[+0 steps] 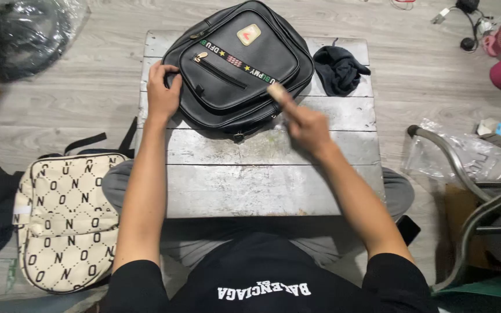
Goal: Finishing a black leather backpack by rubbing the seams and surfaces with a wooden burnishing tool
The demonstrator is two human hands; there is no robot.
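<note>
A black leather backpack [239,64] lies flat on a small grey wooden table [250,185], its front pocket with a striped band and a small badge facing up. My left hand [162,93] grips the bag's left edge, fingers curled over it. My right hand [302,119] is blurred by motion at the bag's lower right corner, fingers closed around a small pale object I cannot identify, its tip touching the bag's edge.
A dark crumpled cloth [338,69] lies on the table's far right corner. A cream patterned backpack [65,220] rests on the floor at left. Metal chair legs [465,191] and a plastic bag [471,156] stand at right. A black phone [408,228] lies by my right knee.
</note>
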